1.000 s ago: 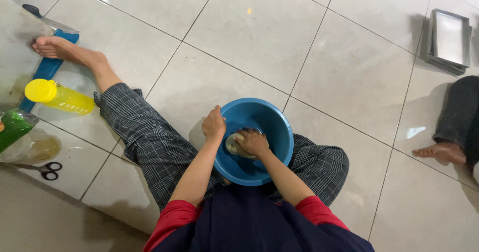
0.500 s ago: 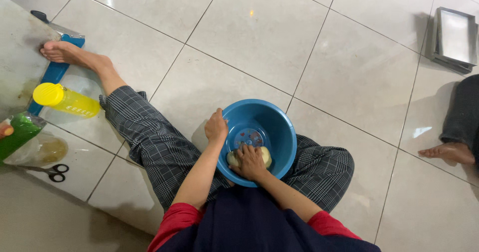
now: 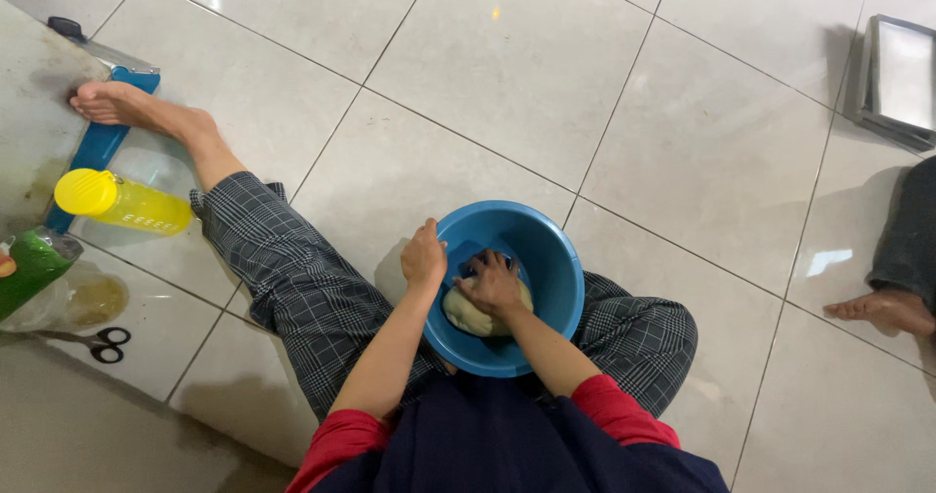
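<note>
A round blue plastic bowl rests between my legs on the tiled floor. A pale lump of dough lies inside it. My right hand presses down on top of the dough, fingers spread over it. My left hand grips the bowl's left rim. My sleeves are red, and my checked trousers show on both sides of the bowl.
A yellow bottle lies on the floor at left, beside a blue flat object under my foot. A green packet, a clear bag and black scissors lie lower left. Another person's foot and a grey tray are at right.
My right hand has shifted on the dough inside the bowl, working it. My left hand has stayed on the rim. The view has drifted slightly.
</note>
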